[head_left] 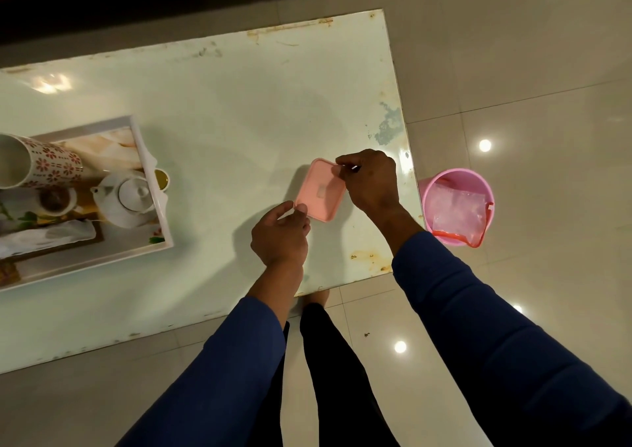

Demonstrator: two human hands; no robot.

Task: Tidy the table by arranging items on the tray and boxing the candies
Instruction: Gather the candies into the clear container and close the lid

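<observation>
A pink rectangular candy box with its lid on (320, 190) lies on the pale green table (239, 111) near the right end. My left hand (280, 236) pinches the box's near left corner. My right hand (371, 180) pinches its far right corner. No loose candies show. At the left stands a white tray (150, 146) with a printed picture on its floor; a white mug with red flowers (44, 164) lies tipped on it.
A small cup with a greenish rim (162, 178) sits just past the tray's right rim. A pink bucket (458, 204) holding a clear plastic bag stands on the tiled floor beside the table's right edge. My legs stand at the table's near edge.
</observation>
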